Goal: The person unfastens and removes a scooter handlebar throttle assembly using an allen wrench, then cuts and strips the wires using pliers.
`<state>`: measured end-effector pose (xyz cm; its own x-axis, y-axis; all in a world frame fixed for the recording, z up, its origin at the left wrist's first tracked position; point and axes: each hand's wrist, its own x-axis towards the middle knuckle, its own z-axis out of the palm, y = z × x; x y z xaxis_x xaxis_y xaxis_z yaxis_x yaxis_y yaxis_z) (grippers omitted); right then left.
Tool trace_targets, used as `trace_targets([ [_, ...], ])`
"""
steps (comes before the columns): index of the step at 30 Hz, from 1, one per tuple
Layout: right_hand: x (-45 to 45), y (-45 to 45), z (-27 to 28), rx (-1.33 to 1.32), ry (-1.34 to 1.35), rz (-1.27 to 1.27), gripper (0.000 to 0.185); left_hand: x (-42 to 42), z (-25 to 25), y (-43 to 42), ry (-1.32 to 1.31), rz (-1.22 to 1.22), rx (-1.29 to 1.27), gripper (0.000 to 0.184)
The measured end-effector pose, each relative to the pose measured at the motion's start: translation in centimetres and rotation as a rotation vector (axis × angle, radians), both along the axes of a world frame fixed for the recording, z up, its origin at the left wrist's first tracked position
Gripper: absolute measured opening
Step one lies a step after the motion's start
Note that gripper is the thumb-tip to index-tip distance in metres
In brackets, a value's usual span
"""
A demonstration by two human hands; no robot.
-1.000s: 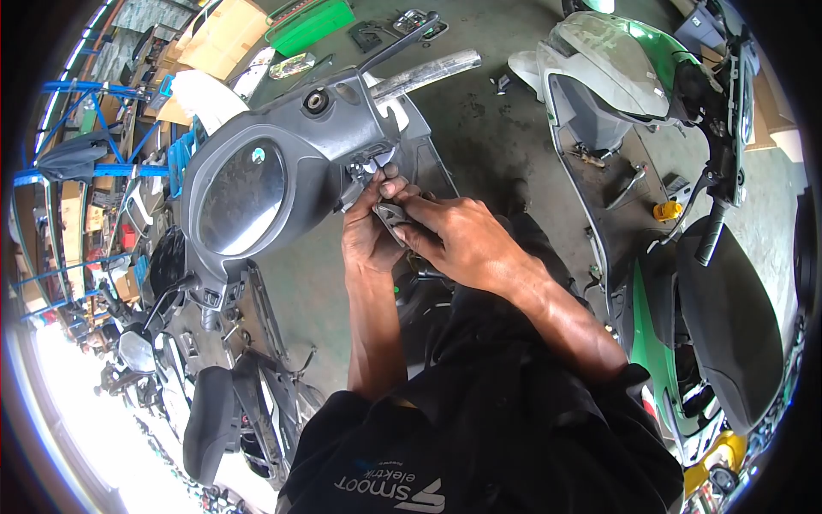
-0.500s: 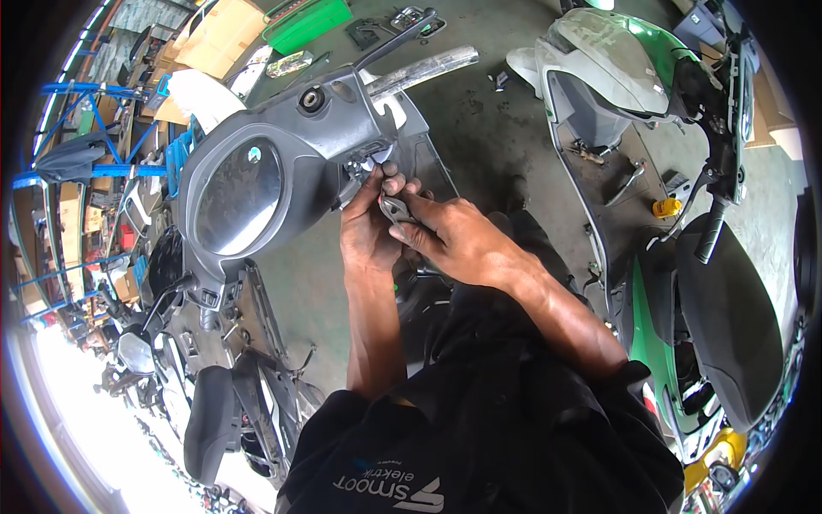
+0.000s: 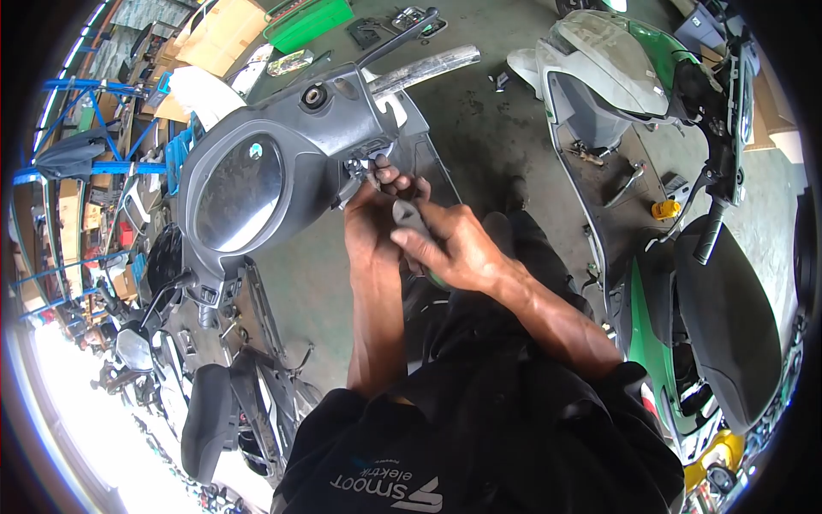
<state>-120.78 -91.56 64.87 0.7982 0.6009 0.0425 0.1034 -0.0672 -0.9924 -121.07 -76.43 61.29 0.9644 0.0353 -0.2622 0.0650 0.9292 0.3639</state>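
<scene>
My left hand (image 3: 370, 224) is raised beside the right end of a grey scooter handlebar cover (image 3: 342, 111). Its thumb and fingers are pinched together just below the exposed metal fittings (image 3: 366, 164); whatever lies between the fingertips is too small to make out. Close against it, my right hand (image 3: 467, 244) grips what look like pliers (image 3: 409, 216), with a grey metal head showing between thumb and forefinger. A bit of green shows below the palm, and the fingers hide most of the handles. A round dark display (image 3: 240, 195) fills the cover's middle.
A white-and-green scooter (image 3: 608, 68) stands at the right, with a yellow object (image 3: 665, 209) on its footboard. Black seats (image 3: 728, 325) lie lower right. Blue shelving (image 3: 103, 171) lines the left. A green toolbox (image 3: 308, 21) sits on the floor ahead.
My right hand has turned the pliers, so their head now points upward and the jaw opening no longer shows. Both hands have shifted slightly, and my left fingers remain pinched by the fittings.
</scene>
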Motion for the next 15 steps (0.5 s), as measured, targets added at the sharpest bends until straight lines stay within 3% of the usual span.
trace_targets([
  [1,-0.4,0.2,-0.3,0.099,-0.024,0.037,0.033,0.0,0.0,0.0,0.066,0.062,-0.045,0.020],
  [4,-1.4,-0.4,-1.1,0.068,-0.100,0.061,0.033,0.0,0.7,-0.5,0.062,0.026,-0.021,0.017],
  [6,-2.1,-0.7,-2.7,0.182,0.230,-0.114,0.032,-0.1,0.4,-0.1,0.063,0.038,-0.007,0.014],
  [7,-1.9,-1.1,-1.9,0.364,0.521,-0.163,0.028,0.0,-0.6,0.4,0.087,0.067,0.146,0.016],
  [8,-1.1,-1.2,-3.6,0.359,0.510,-0.206,0.029,0.1,-1.0,0.6,0.110,0.092,0.300,0.019],
  [10,-0.1,-2.6,-3.7,0.648,0.824,-0.237,0.032,-0.1,-0.8,0.5,0.094,0.116,0.306,0.015],
  [12,1.0,-3.3,-3.1,0.560,0.837,-0.221,0.036,-0.4,0.2,0.2,0.129,0.110,0.541,0.013],
  [14,1.4,-3.5,-2.3,0.475,0.851,-0.199,0.040,-0.4,0.2,0.1,0.125,0.098,0.563,0.014],
  [15,1.5,-3.2,-1.7,0.278,0.771,-0.132,0.042,-0.4,0.0,0.1,0.143,0.096,0.621,0.015],
])
